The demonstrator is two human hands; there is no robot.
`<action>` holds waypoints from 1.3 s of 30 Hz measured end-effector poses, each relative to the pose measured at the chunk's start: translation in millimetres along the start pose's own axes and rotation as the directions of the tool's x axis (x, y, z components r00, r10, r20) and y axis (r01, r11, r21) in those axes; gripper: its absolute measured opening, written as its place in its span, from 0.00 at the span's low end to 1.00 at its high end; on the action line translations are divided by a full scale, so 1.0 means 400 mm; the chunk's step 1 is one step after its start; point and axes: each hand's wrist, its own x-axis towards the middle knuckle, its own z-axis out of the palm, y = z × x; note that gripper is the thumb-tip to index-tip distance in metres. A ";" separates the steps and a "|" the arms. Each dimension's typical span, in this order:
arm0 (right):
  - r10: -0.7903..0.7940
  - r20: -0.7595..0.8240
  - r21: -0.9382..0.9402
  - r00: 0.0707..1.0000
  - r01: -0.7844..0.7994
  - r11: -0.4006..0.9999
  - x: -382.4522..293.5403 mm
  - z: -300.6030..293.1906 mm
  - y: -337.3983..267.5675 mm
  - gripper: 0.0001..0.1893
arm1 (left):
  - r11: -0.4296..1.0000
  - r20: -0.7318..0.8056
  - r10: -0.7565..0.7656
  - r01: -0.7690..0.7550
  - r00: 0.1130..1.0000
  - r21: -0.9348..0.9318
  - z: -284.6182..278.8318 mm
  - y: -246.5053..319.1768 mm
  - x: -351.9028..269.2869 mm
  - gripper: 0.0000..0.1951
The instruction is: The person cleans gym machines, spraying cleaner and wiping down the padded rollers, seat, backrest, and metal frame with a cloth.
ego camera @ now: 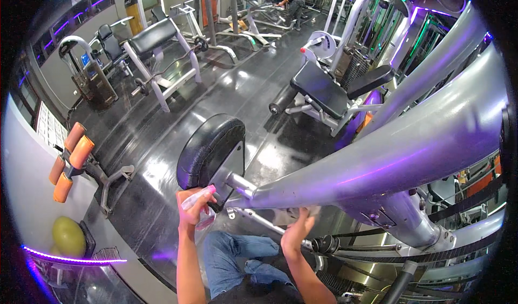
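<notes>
My left hand (193,207) grips a clear spray bottle (205,219) with a pink top, just below a round-edged black padded cushion (211,150). That cushion is fixed to the end of a thick silver tubular frame (344,166) of a gym machine. Against the underside of this tube, my right hand (298,231) holds a pale cloth (309,211), which is partly hidden and blurred. Below the tube, a thinner silver bar runs between my hands and above my knees in blue jeans.
A padded bench machine (323,89) stands beyond the tube, and a preacher curl bench (153,35) with a curl bar (170,67) at upper left. Orange foam rollers (81,152) and a green ball (68,237) are at left. Another person (289,0) bends over far back.
</notes>
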 end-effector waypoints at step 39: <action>0.328 0.914 -0.162 0.239 0.955 -0.247 -0.079 0.265 -0.216 0.12 | 1.000 -0.037 0.021 -0.021 0.999 0.005 0.001 0.001 -0.004 0.14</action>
